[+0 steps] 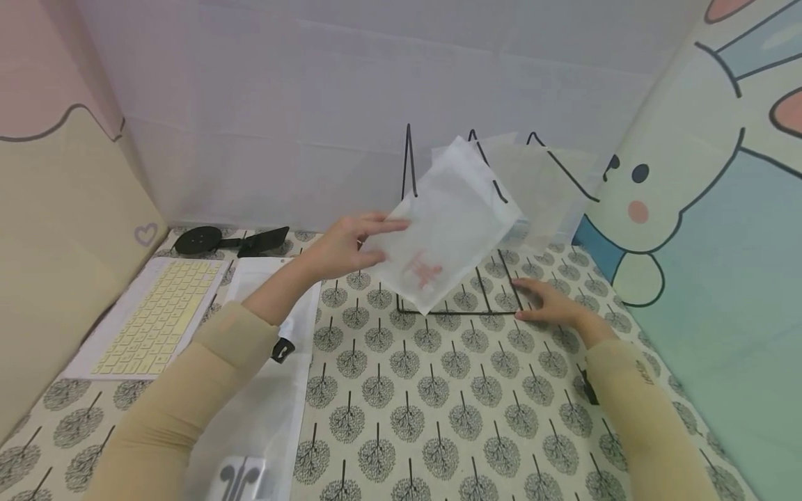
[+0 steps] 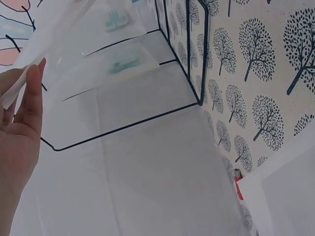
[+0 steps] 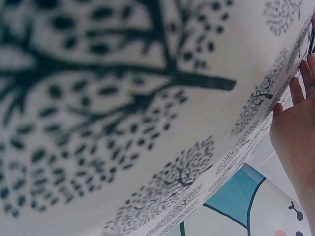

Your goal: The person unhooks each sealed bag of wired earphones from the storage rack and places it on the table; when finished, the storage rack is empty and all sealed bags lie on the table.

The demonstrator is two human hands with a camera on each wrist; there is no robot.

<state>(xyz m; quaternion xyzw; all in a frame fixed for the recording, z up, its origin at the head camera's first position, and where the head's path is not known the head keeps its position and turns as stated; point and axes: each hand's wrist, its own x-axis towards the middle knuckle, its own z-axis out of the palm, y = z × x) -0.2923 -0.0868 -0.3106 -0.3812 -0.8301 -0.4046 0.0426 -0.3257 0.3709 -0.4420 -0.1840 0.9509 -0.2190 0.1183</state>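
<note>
My left hand (image 1: 341, 247) pinches the left edge of a translucent white pouch (image 1: 445, 216) between thumb and fingers. The pouch is held tilted, with a small red shape near its lower corner. It overlaps a black wire rack (image 1: 460, 312) with upright triangular dividers. More translucent pouches (image 1: 545, 188) stand in the rack behind it, and greenish shapes show through them in the left wrist view. My right hand (image 1: 551, 306) rests low at the rack's front right corner, thumb and forefinger spread and touching the base wire.
At left lie a white keyboard (image 1: 156, 316) and a black folding stand (image 1: 234, 241). A long white pouch (image 1: 269, 410) lies under my left arm, with a boxed pair of earphones (image 1: 238, 479) near the front. A small black item (image 1: 587, 387) sits beside my right sleeve. Printed fabric walls enclose the table.
</note>
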